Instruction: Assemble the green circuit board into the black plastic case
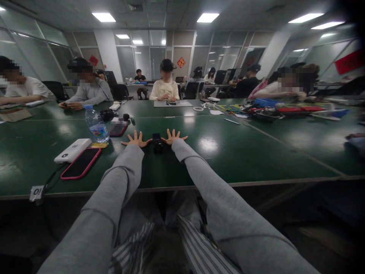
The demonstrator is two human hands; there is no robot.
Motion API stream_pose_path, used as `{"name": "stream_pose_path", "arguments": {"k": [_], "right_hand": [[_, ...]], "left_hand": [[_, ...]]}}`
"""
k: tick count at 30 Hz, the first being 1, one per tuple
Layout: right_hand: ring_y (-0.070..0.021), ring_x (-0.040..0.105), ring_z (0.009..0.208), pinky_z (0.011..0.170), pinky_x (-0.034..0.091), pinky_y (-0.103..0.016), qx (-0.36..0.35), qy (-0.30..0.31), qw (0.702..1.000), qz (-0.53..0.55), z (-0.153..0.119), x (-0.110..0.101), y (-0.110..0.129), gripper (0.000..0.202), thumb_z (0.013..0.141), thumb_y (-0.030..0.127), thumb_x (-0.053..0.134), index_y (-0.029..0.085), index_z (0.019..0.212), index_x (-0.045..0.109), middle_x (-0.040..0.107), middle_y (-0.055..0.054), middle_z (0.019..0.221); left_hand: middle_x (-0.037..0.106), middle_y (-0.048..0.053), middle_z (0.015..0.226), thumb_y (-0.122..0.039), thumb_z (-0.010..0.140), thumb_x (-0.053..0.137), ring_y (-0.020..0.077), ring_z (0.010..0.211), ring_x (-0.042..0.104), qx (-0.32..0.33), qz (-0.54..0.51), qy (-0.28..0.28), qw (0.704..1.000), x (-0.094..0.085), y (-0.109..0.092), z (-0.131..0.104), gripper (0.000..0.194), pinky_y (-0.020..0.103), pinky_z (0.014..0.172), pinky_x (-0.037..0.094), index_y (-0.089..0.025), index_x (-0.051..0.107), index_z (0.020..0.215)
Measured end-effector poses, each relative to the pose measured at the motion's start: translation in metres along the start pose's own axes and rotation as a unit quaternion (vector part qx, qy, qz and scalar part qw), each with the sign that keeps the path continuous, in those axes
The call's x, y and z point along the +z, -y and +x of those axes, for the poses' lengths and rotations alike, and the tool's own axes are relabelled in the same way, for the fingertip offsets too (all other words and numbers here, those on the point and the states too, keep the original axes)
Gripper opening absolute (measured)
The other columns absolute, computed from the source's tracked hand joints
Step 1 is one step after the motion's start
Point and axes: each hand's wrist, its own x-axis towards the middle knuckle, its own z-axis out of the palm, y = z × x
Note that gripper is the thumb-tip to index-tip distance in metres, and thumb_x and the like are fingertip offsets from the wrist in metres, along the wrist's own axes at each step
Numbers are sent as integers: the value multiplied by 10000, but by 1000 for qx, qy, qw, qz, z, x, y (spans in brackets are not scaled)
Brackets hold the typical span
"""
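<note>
On the green table (228, 167), both arms reach forward in grey sleeves. My left hand (137, 140) lies flat with its fingers spread, holding nothing. My right hand (174, 137) is laid out the same way, palm down and fingers apart. Between the two thumbs stands a small black device (157, 142), whose exact kind I cannot make out. The thumbs come up close beside it; whether they touch it I cannot tell.
Left of my hands are a water bottle (96, 123), a white power bank (73, 150) with a cable, and a red-edged phone (81, 163). A pen (232, 121) and a heap of cables (242, 108) lie to the right. Several people sit around the table.
</note>
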Motion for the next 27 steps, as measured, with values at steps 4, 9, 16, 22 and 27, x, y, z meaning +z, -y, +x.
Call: {"name": "stream_pose_path", "arguments": {"k": [4, 9, 16, 22, 27], "right_hand": [[-393, -135, 1384, 945, -55, -759, 2, 22, 1000, -2, -3, -6, 1, 874, 758, 840, 151, 371, 1467, -54, -120, -37, 1549], [-401, -126, 1383, 946, -51, -759, 5, 34, 999, -8, -5, -11, 2, 875, 750, 848, 167, 381, 1471, 1, -109, -37, 1551], [-402, -106, 1386, 960, -60, -743, 4, 29, 1000, -7, -5, -9, 2, 888, 749, 851, 180, 364, 1477, 36, -91, -46, 1553], [-404, -123, 1382, 945, -86, -747, 4, 21, 1000, -2, 0, -4, 1, 894, 747, 854, 159, 358, 1478, 23, -112, -49, 1550], [-415, -110, 1380, 920, -83, -768, 0, -4, 1000, -12, 5, 4, 0, 869, 768, 831, 105, 343, 1480, 5, -99, -67, 1550]], "left_hand": [[-82, -18, 1565, -867, 635, 210, 464, 1385, -64, -7, 12, 29, 999, -2, 1, 6, 996, 758, 981, 185, -360, 17, 1470], [-22, 17, 1570, -856, 648, 231, 481, 1382, -6, -1, 26, 31, 999, -4, 1, 7, 979, 770, 970, 175, -355, 66, 1473], [10, 9, 1571, -867, 632, 250, 468, 1388, -10, 1, 6, 23, 1000, -5, 1, 3, 984, 750, 1004, 138, -363, 127, 1468], [38, 31, 1568, -868, 635, 233, 484, 1382, 10, 7, -2, 10, 1000, -6, -1, -3, 985, 780, 971, 133, -346, 158, 1468], [20, 1, 1569, -866, 644, 191, 471, 1386, -42, -6, -8, 2, 1000, -4, -5, -8, 966, 800, 944, 140, -362, 128, 1466]]}}
